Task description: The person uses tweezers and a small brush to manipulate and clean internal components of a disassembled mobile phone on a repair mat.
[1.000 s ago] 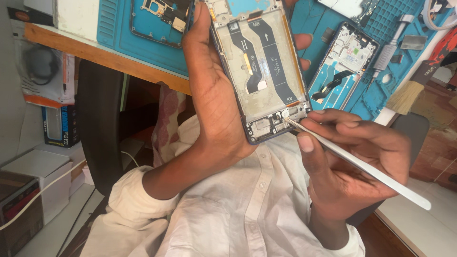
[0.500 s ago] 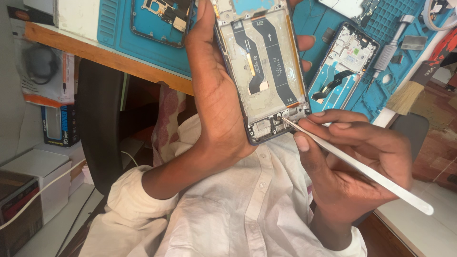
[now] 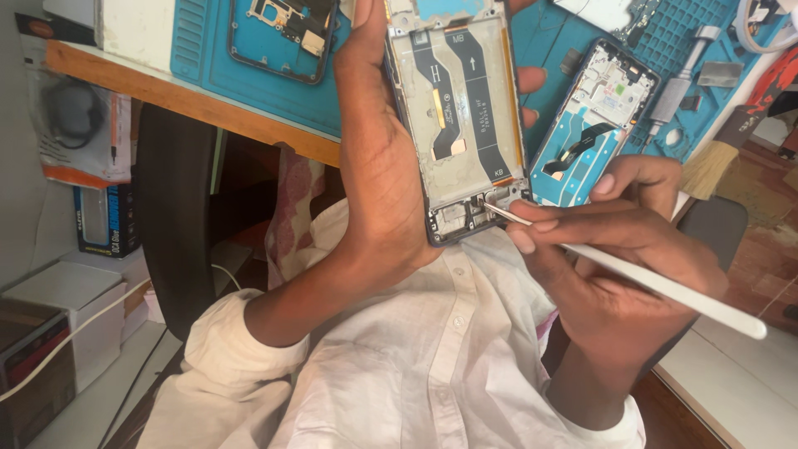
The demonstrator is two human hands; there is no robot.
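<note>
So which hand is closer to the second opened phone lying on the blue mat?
Right. The right hand sits just below the second opened phone, fingers nearly at its lower edge; the left hand is further off, gripping the held phone.

Daylight washes a wooden workbench (image 3: pixel 191 104) edge at eleven o'clock, topped by a blue mat (image 3: pixel 208 50); white shelving (image 3: pixel 66 299) sits at eight o'clock, reddish floor (image 3: pixel 769 249) at three.

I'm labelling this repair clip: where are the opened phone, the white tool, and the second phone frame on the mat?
Phone (image 3: pixel 457 108), head view, on its flex cables.
Tool (image 3: pixel 665 287), head view, mid-handle.
Frame (image 3: pixel 594 125), head view, its centre.
</note>
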